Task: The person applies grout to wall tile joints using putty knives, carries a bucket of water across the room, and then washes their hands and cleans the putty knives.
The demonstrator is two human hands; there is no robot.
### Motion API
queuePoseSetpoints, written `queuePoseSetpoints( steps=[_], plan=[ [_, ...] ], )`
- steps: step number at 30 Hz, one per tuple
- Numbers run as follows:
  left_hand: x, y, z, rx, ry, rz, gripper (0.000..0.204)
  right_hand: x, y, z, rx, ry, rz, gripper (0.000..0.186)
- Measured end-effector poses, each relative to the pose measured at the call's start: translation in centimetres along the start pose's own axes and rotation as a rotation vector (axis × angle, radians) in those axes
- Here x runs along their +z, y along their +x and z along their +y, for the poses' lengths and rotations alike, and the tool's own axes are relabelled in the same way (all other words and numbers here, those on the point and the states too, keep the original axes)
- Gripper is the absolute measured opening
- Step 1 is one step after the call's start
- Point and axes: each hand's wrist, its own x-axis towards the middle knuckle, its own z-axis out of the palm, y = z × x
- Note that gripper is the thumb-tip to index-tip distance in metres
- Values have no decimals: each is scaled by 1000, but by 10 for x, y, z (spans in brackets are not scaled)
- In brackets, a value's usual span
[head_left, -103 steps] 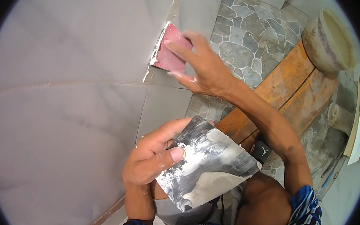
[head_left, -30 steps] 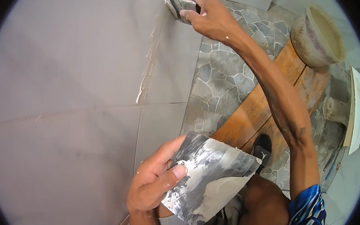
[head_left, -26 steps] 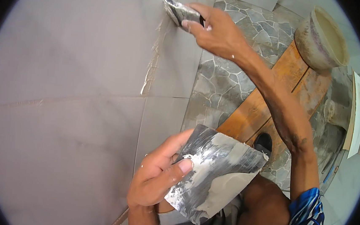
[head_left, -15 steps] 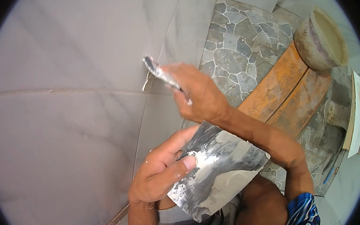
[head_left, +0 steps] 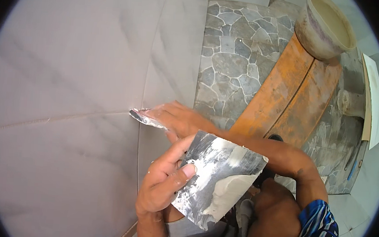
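Left hand (head_left: 157, 188) is pinching a plate (head_left: 216, 176); right hand (head_left: 181, 118), at its eleven o'clock, is gripping a scraper (head_left: 147, 120) by the wall (head_left: 68, 69).

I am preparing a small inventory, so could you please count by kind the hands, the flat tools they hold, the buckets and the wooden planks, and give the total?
Hands: 2 (left hand, right hand)
Flat tools held: 2 (smeared plate, scraper)
Bucket: 1
Wooden planks: 2, side by side
Total: 7
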Motion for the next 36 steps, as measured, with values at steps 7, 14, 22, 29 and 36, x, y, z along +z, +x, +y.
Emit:
queuePoseSetpoints(
  steps=[7,14,22,29,36],
  plan=[
    [-16,2,-6,61,40,-48,53,-25,-27,20,154,581,-203,34],
    [-15,-6,-7,-17,-29,-76,50,6,-31,25,365,252,161,34],
    [-3,-1,-32,252,224,-129,44,16,-47,36,645,336,209,34],
    [5,-17,-42,226,131,-11,46,26,-64,47,811,903,376,38],
    [-4,-34,-32,186,227,-89,48,12,-122,39,787,1319,449,41]
  ],
)
